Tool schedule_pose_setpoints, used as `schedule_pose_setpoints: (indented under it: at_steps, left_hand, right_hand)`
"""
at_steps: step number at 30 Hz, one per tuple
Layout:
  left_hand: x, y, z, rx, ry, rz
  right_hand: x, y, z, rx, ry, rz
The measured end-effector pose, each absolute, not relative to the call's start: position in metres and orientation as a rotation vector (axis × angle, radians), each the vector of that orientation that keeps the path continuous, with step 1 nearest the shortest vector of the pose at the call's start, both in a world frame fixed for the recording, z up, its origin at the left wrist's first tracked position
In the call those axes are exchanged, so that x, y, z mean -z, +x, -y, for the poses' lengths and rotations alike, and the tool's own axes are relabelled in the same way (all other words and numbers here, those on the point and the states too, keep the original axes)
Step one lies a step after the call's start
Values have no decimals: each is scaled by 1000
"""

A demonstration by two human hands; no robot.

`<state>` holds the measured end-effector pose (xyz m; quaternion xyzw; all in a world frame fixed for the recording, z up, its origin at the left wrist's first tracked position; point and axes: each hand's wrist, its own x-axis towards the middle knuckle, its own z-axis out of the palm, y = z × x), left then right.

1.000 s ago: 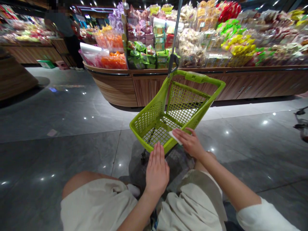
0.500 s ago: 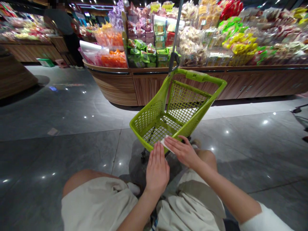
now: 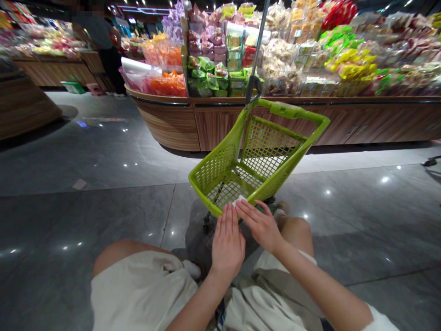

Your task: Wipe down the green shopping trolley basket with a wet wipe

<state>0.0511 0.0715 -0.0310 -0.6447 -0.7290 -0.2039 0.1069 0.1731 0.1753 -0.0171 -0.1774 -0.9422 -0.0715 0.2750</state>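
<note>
Head view: a small white wipe (image 3: 240, 199) shows at the near rim of a lime-green plastic shopping cart (image 3: 293, 110), with only a sliver visible at the cart's front corner. The left hand (image 3: 227, 243) stands flat and upright with its fingers straight, just beside the wipe. The right hand (image 3: 260, 225) comes in from the other side, its fingers reaching across the rim to the wipe. The two hands are close together, their fingertips nearly meeting, but I cannot tell whether either one is actually clamped on the wipe.

The cart's mesh basket is tilted toward the person and stands on the polished grey floor tiles (image 3: 86, 220), with one small black caster (image 3: 206, 224) visible beneath it. Its thin metal pole (image 3: 258, 41) rises past the far end. Below the hands are beige shorts (image 3: 141, 294) and a white sleeve (image 3: 381, 322).

Beyond the cart, a curved wood-grain display stand (image 3: 168, 122) is piled with bagged snacks (image 3: 279, 59) in green, orange, yellow and red. Another person (image 3: 98, 34) stands in a dark top at the far left.
</note>
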Motion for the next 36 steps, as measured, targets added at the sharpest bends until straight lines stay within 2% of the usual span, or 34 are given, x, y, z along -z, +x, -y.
schedule_pose_setpoints:
  at_steps: [3,6,9,16,19,24,27,32,36]
  left_hand:
    - [30,50,-71,592,-1905,2144]
    - [29,52,-73,588,-1905,2146]
    - [29,57,-75,605,-1893,2152]
    - [31,55,-73,604,-1886,2152]
    - [30,50,-71,564,-1911,2133]
    - [28,53,-73,566,-1914,2139]
    - [28,56,-76,580,-1908,2158]
    - [29,52,-78,580,-1941,2149]
    - [28,48,-76,558,-1955,2136]
  right_hand:
    - [8,196,-215,217,-550,2528]
    - [2,217,-258,276,-802,2424]
    - [6,211,-255,287,-941,2320]
    - [19,167,-169,165,-568,2506]
    - [11,188,-203,195,-568,2510]
    - [4,218,-272,306,-916,2324]
    - [12,199,-248,273,-876,2348]
    - [21,166,-186,165,-530,2541]
    - [11,189,-230,199,-565,2531]
